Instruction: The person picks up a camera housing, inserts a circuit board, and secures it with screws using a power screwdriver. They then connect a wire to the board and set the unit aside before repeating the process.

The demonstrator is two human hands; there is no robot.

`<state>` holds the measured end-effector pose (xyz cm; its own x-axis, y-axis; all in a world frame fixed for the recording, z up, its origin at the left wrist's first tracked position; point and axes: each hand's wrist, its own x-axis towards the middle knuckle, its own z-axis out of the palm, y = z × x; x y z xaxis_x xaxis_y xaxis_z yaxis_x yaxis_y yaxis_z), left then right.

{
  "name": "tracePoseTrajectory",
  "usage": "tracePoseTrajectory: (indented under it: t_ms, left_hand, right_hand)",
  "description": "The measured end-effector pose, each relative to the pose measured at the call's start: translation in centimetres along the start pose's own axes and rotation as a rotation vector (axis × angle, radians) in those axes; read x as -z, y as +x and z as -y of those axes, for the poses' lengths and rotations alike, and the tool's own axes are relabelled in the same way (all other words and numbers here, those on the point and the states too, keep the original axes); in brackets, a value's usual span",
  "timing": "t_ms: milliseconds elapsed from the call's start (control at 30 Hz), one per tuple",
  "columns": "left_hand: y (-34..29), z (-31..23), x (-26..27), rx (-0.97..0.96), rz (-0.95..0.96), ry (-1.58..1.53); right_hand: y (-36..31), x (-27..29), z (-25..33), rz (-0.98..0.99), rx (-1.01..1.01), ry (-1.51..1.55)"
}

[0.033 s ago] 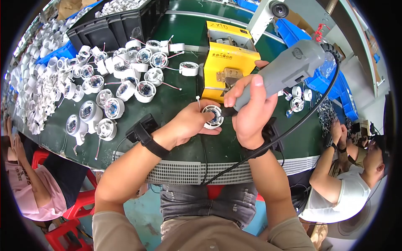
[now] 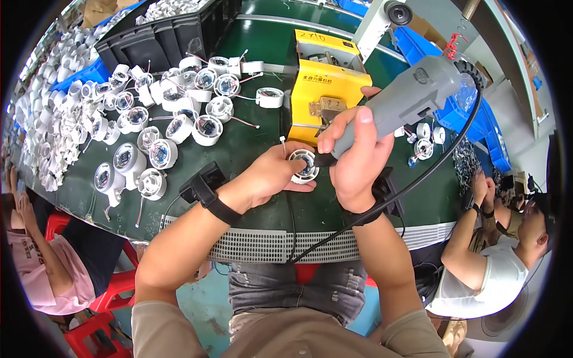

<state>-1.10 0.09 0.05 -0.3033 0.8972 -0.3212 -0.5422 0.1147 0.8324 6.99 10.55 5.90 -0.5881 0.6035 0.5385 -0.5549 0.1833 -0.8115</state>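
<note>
In my left hand is a small round white plastic housing with a blue circuit board inside, pinched between thumb and fingers. A thin lead with a white connector sticks up beside it. My right hand wraps round a grey electric screwdriver, tilted so its dark nose points down-left at the housing. The bit's tip is too small to make out. Just beyond both hands stands a yellow screw feeder with a metal outlet on its front.
Many white housings with boards and wires cover the table's left side. Behind them is a black crate. Blue bins stand at right. The screwdriver's black cable crosses my right wrist. People sit at left and right.
</note>
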Motion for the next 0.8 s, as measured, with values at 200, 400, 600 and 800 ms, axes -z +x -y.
tracePoseTrajectory:
  t_ms: [200,400,600,800]
  left_hand:
    - [-0.2,-0.1,-0.5,-0.023,-0.021,0.011]
    - [-0.2,-0.2,-0.4,-0.023,-0.014,0.016]
    - [-0.2,-0.2,-0.4,-0.032,-0.052,0.036]
    - [-0.3,0.0,-0.1,-0.067,-0.020,0.020]
  right_hand:
    - [-0.3,-0.2,-0.3,0.016,-0.011,0.017]
    - [-0.5,-0.2,-0.5,0.010,-0.026,0.026]
    - [-0.5,-0.2,-1.1,0.047,-0.049,0.030]
    - [-1.0,-0.3,-1.7,0.070,-0.025,0.050]
